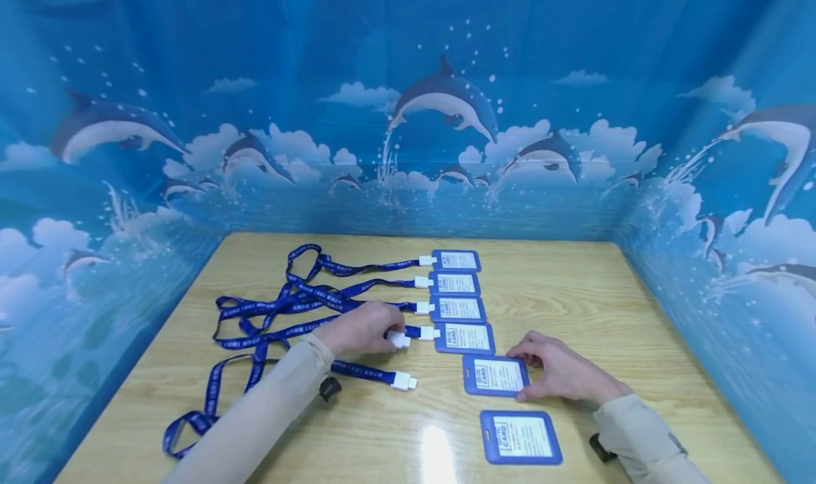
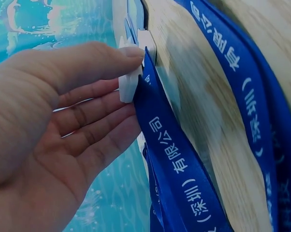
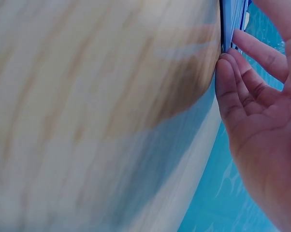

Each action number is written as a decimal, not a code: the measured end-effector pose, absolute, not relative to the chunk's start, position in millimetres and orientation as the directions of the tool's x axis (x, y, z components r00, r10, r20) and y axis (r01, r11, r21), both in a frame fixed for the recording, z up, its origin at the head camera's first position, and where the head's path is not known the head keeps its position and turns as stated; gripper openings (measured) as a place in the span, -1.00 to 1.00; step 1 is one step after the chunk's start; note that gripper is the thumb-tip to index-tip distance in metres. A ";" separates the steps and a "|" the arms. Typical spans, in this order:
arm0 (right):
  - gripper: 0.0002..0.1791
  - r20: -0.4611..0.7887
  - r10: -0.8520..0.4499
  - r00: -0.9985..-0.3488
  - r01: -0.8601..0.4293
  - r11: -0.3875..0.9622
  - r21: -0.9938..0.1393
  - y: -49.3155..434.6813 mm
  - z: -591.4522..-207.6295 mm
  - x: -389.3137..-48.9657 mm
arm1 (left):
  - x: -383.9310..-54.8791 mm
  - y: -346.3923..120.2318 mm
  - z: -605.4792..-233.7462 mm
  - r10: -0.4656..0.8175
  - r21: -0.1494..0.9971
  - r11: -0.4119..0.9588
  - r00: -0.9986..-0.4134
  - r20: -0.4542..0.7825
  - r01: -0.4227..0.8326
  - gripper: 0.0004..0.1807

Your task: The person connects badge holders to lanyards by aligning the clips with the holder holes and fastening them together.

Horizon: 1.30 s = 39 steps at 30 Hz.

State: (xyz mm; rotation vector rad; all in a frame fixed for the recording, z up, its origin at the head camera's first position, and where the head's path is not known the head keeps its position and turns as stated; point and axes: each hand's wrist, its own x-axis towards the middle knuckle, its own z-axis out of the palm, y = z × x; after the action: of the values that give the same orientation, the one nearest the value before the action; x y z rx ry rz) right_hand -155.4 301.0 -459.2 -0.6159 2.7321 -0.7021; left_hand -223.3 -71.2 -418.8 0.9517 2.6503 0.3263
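Observation:
My left hand (image 1: 366,328) pinches the white plastic clip (image 2: 131,84) of a blue lanyard (image 2: 172,159) between thumb and fingers, just above the table. White lettering runs along the strap. My right hand (image 1: 564,370) holds a blue badge holder (image 1: 496,375) by its right end, fingertips at the upper edge and thumb at the lower corner. The holder lies on the table, its slot facing the left hand, apart from the clip. In the right wrist view only a sliver of the holder (image 3: 227,24) shows beside the fingers.
Several badge holders (image 1: 465,337) lie in a column behind, joined to lanyards by white clips. Nearer me are one loose badge holder (image 1: 521,438) and a loose lanyard clip (image 1: 403,381). Tangled straps (image 1: 255,321) cover the left of the wooden table (image 1: 574,278). A dolphin-print curtain (image 1: 408,115) surrounds it.

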 end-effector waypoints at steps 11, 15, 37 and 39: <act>-0.20 -0.104 -0.452 -0.886 -0.354 0.805 -0.477 296.1 -461.0 -154.4 | -220.0 -62.4 -421.0 0.670 0.286 0.738 -0.717 -0.195 0.612 -0.77; -0.20 -0.100 -0.455 -0.885 -0.359 0.804 -0.474 293.9 -460.9 -155.3 | -219.4 -61.1 -423.9 0.689 0.288 0.720 -0.699 -0.191 0.631 -0.76; -0.22 -0.067 -0.486 -0.872 -0.396 0.778 -0.488 283.0 -459.3 -158.7 | -212.9 -48.8 -433.0 0.758 0.265 0.649 -0.637 -0.140 0.713 -0.70; -0.22 -0.071 -0.488 -0.870 -0.395 0.777 -0.490 281.6 -459.5 -158.5 | -212.0 -47.1 -433.4 0.759 0.255 0.649 -0.636 -0.142 0.717 -0.69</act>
State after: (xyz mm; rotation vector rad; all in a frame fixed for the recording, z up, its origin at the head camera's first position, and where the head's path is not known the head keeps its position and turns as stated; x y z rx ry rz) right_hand -158.5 281.6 -459.5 -0.6973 2.7754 -0.7014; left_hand -212.0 -47.1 -433.4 1.1983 2.6325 0.2562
